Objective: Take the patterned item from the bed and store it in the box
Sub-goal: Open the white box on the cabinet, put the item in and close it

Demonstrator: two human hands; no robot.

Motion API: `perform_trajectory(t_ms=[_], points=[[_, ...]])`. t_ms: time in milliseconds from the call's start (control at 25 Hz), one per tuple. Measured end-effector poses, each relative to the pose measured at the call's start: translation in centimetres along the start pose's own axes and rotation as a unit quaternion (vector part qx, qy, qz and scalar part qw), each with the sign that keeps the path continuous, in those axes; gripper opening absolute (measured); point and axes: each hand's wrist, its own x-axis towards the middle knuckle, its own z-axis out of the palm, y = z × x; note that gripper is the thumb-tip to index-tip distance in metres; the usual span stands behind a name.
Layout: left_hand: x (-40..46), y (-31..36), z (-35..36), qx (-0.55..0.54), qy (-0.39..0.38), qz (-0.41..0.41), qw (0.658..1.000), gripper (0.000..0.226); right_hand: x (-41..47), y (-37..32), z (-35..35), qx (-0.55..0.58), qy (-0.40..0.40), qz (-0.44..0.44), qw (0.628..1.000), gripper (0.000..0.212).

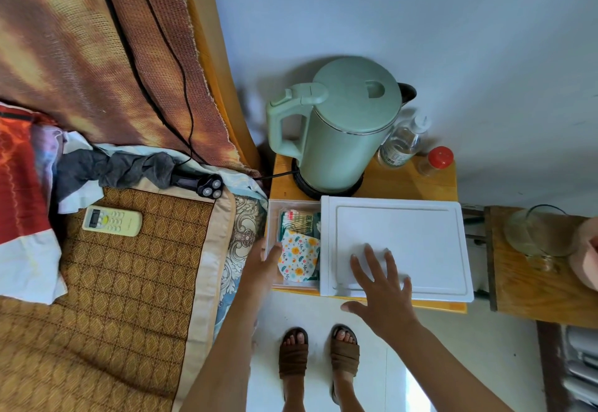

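The patterned item [299,258] lies inside the box [275,214], probably soft, light cloth, easy to pinch at an edge. The left hand [263,266] rests empty beside it; the right hand [382,292] spreads flat on the lid [420,233].

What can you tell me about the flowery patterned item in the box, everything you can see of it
The patterned item looks like soft fabric, pale with orange and yellow flowers and small green leaves. It has a rounded outline and lies flat in the open part of the clear box, on top of green packets. The white lid covers the rest of the box beside it. The left hand rests at the box edge next to it.
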Motion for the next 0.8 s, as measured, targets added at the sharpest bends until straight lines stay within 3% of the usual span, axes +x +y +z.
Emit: perform_trajectory(t_ms=[160, 320, 640, 800], points=[[-0.9, 1.7, 2.1, -0.010, -0.080, -0.002, 0.997, 0.045, -0.1, 0.2, 0.1, -0.012, -0.009, 0.001, 1.000, 0.091], [-2.2, 2.5, 5.6, -0.080, -0.166, -0.036, 0.982, 0.051, -0.3, 0.2, 0.2, -0.009, -0.021, 0.008, 1.000, 0.093], [-2.3, 2.0, 7.0, -0.123, -0.164, -0.039, 0.978, 0.040, -0.1, -0.4, 0.1, 0.003, -0.039, 0.010, 0.999, 0.092], [-2.4, 2.2, 7.0, -0.121, -0.131, -0.049, 0.983, 0.049, 0.0, -0.7, 0.5, 0.016, -0.032, 0.003, 0.999, 0.090]])
